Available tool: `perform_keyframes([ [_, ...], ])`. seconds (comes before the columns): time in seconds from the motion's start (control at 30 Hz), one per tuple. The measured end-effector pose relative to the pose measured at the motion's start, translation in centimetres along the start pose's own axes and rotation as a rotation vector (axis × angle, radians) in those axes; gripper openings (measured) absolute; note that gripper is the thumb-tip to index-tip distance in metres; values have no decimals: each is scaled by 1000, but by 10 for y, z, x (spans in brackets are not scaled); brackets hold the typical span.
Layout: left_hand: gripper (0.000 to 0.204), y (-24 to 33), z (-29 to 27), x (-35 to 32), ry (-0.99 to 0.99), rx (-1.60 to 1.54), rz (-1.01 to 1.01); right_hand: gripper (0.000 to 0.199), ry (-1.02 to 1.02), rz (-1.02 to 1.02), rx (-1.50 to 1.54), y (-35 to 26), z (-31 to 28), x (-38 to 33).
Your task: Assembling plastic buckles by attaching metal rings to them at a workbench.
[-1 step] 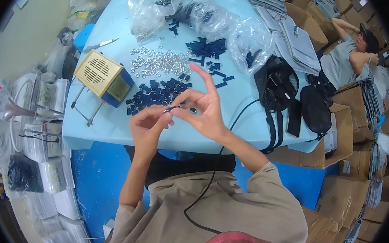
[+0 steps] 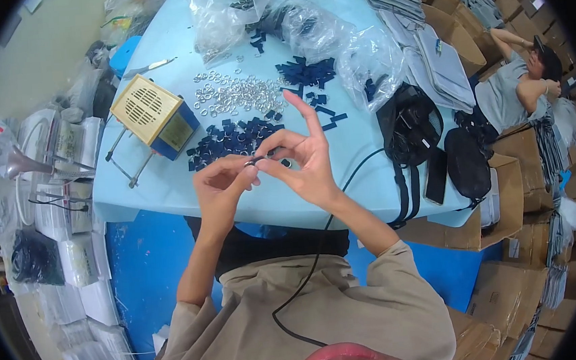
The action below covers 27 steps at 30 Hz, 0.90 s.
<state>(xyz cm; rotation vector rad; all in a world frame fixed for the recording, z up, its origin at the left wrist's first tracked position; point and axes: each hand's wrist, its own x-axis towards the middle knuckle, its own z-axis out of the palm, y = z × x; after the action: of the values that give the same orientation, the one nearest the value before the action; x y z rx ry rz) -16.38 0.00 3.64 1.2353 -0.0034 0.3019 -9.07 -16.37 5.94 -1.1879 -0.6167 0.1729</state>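
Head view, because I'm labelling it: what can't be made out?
In the head view:
Dark piece: mostly covered by the left grip and right grip; exact shape unclear.
Silver rings: too small and overlapped to count.
Clear plastic bag: creases and glare obscure its contents.
Cardboard boxes at right: cut off by the dark rim.

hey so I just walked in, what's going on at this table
A person's left hand and right hand together pinch a small dark piece above the near part of the light-blue table. Just beyond lies a heap of dark-blue pieces, with loose silvery rings behind it and dark-blue strips farther right. A boxy device with a slotted top stands at the left.
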Motion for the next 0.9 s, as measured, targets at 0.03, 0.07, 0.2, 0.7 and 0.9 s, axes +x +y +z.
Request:
perform_keyframes([
  [0.03, 13, -2, 2, 1, 3, -8, -13, 98, -8, -4, -8, -1, -3, 4],
  [0.07, 13, -4, 3, 3, 6, -4, -11, 98, -11, -6, -4, -1, -7, 7],
  [0.2, 12, -11, 10, 11, -17, -20, -44, 98, -66, 95, 23, -2, -24, 13],
  [0.7, 22, -4, 44, 124, -206, 591, 81, 24, 11, -110, -769, 45, -116, 42],
  [0.9, 21, -11, 129, 185, -500, 827, 242, 15, -128, -383, -1141, 69, -107, 32],
])
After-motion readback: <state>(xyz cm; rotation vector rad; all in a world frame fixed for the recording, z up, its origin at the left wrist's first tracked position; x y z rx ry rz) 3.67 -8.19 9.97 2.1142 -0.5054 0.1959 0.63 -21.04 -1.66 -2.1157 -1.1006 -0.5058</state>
